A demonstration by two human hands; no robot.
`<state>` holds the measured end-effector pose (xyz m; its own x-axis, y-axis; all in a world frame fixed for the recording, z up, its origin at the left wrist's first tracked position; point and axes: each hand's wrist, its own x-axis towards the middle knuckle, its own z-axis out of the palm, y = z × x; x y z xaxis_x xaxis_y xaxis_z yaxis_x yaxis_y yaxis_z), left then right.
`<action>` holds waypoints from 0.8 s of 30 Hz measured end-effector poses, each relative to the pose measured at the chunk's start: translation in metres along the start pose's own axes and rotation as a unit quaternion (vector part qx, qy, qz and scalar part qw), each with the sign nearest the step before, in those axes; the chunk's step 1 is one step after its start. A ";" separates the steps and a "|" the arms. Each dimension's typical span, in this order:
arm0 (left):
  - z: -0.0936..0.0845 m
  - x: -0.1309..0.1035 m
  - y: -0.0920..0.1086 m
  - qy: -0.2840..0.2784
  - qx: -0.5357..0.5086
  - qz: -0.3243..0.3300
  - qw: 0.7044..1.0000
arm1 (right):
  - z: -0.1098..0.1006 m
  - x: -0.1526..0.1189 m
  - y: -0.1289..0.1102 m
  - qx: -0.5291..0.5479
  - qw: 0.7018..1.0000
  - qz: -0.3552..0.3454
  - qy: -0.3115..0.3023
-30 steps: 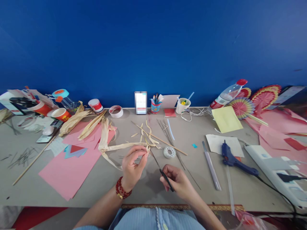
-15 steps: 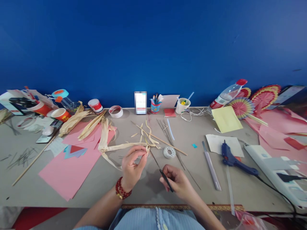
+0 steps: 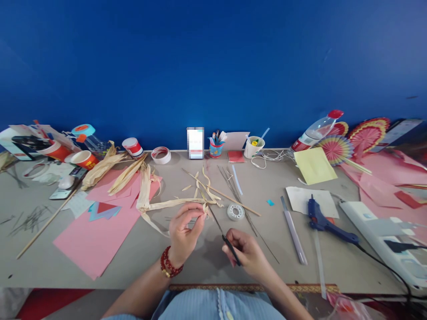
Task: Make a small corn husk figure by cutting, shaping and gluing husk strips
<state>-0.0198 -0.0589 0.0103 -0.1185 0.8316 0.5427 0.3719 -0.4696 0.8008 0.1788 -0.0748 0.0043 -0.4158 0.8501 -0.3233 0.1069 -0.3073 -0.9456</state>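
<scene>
My left hand (image 3: 187, 229), with a red bead bracelet at the wrist, pinches a small pale piece of corn husk (image 3: 206, 210) between thumb and fingertips. In my right hand (image 3: 245, 251) are black-handled scissors (image 3: 230, 246), their blades pointing up and left, with the tips close beside the husk piece. Behind my hands lie husk strips (image 3: 176, 203), a thin wooden stick (image 3: 233, 201) and a roll of clear tape (image 3: 235, 212). Thin wires (image 3: 253, 222) lie just beyond my right hand.
Pink paper (image 3: 96, 242) and dried husks (image 3: 102, 171) lie at left. A phone (image 3: 195, 143) stands against the blue wall between tape and a pen cup (image 3: 216, 147). At right are a blue glue gun (image 3: 323, 222), a power strip (image 3: 387, 242) and a bottle (image 3: 313, 133).
The small husk piece at my left fingertips has shifted slightly and hangs a little to the right. Both hands stay almost where they were.
</scene>
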 end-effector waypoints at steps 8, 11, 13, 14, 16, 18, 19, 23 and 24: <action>0.000 0.001 0.002 -0.001 -0.006 -0.001 1.000 | 0.000 0.001 -0.003 -0.007 1.000 0.006 -0.004; 0.001 0.003 0.003 0.004 -0.028 -0.018 0.999 | -0.007 0.003 0.002 -0.130 0.990 -0.001 0.053; 0.001 0.004 0.003 0.006 -0.042 -0.031 0.999 | -0.013 0.002 0.004 -0.251 0.962 -0.005 0.108; 0.001 0.005 0.003 0.006 -0.044 -0.035 0.998 | -0.016 0.002 0.005 -0.298 0.946 -0.009 0.128; 0.002 0.005 0.003 0.004 -0.041 -0.039 0.998 | -0.019 -0.001 0.006 -0.329 0.934 -0.017 0.139; 0.002 0.004 0.003 -0.002 -0.033 -0.039 0.999 | -0.020 -0.004 0.006 -0.282 0.953 -0.018 0.110; 0.002 0.004 0.002 -0.005 -0.028 -0.037 0.999 | -0.019 -0.005 0.005 -0.246 0.965 -0.018 0.091; 0.002 0.001 0.000 -0.010 -0.005 -0.025 1.000 | -0.009 -0.006 0.005 -0.113 0.993 -0.020 0.036; 0.002 0.001 -0.001 -0.010 -0.001 -0.025 1.000 | -0.006 -0.006 0.005 -0.091 0.995 -0.021 0.030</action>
<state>-0.0186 -0.0571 0.0099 -0.1185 0.8595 0.4972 0.3648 -0.4281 0.8268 0.1876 -0.0784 0.0017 -0.3692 0.8863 -0.2794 0.2548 -0.1926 -0.9476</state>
